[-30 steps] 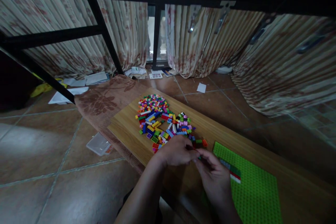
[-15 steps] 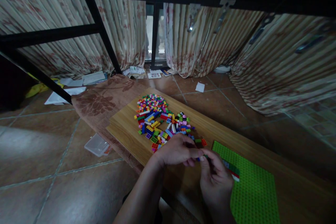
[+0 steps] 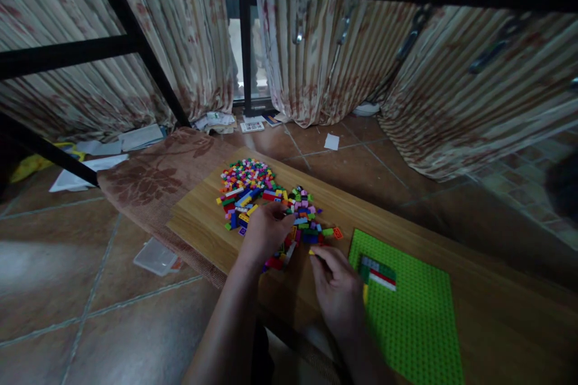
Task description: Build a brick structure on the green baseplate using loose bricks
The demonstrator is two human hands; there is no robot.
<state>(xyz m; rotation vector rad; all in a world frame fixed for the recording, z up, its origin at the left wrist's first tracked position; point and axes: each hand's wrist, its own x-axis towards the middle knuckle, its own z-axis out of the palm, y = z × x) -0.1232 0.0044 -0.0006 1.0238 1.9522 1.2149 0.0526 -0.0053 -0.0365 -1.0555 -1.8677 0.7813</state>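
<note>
Bricks (image 3: 250,177) want light picking by the left fingers (image 3: 285,224), opening and hold unclear, while right fingers (image 3: 329,255) narrowly pinch a yellow piece (image 3: 312,252).

The left forearm (image 3: 226,319) slants forward and rightward, its hand (image 3: 270,227) palm down, fingers (image 3: 277,209) curled, their tips partly hidden. The right forearm (image 3: 361,352) angles forward and leftward; its hand (image 3: 336,283) bends thumb and forefinger (image 3: 327,252) into a pinch. The hands are apart, the left farther forward.
</note>
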